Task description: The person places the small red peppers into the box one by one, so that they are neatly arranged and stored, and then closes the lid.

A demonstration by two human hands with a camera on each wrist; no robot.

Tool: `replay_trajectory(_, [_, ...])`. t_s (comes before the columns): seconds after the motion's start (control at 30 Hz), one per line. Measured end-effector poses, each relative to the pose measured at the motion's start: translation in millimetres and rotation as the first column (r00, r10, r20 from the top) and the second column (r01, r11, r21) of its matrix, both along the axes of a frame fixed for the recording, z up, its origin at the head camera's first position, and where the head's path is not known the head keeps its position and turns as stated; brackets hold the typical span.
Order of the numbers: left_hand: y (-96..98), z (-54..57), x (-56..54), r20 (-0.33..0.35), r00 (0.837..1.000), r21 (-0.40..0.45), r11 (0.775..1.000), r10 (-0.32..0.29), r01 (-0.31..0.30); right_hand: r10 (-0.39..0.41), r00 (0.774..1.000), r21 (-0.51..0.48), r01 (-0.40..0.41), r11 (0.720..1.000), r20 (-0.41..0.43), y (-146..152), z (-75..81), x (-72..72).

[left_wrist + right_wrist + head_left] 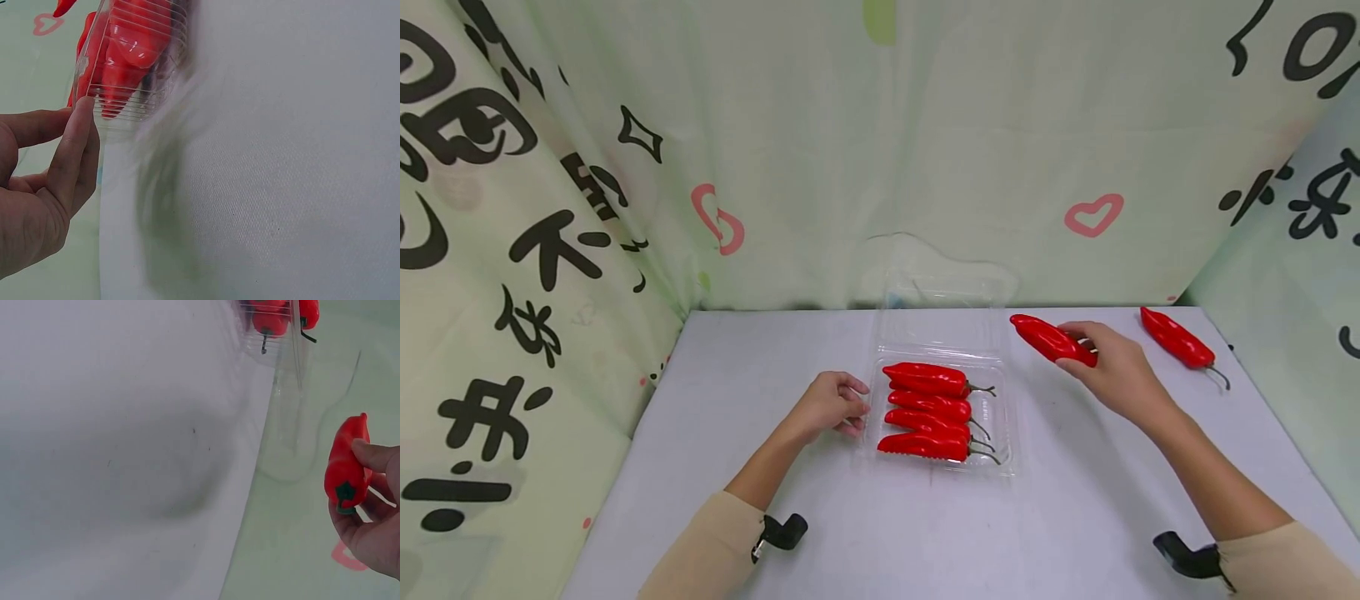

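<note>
My right hand (1120,371) holds a red chili pepper (1051,339) in the air to the right of a clear plastic box. In the right wrist view this pepper (345,464) is pinched between thumb and fingers, its green stem toward the wrist. The clear plastic box (1011,462) lies with its lid (943,329) folded back. Several red peppers (925,446) lie side by side in it, stems to the right. At the box's left wall, my left hand (831,404) pinches the rim; the left wrist view shows thumb and fingertips meeting at the corner.
One more red pepper (1176,337) lies at the table's far right, near the back edge. The white table (760,350) meets a pale green curtain (790,167) with printed characters at the back and sides. A faint shadow falls below the right hand.
</note>
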State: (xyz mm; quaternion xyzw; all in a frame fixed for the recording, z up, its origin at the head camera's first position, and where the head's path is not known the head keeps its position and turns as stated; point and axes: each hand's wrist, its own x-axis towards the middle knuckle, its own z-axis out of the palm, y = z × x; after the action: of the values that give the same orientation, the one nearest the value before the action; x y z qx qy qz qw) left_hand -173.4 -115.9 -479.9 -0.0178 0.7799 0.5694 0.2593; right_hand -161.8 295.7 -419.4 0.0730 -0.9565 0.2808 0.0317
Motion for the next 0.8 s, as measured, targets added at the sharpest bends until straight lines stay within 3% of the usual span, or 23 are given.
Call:
replay_trajectory(0.4, [-0.3,-2.1,-0.7,-0.005,1.000,0.003,1.000,-0.001,0.001,0.100,0.995,-0.035,-0.101,0.994,-0.013,-30.5,2.8,1.2])
replay_trajectory(0.8, [-0.6,-1.3,-0.3,-0.003,1.000,-0.004,1.000,-0.002,0.002,0.193,0.981,-0.025,-0.193,0.981,-0.022,-61.0,-5.3,2.7])
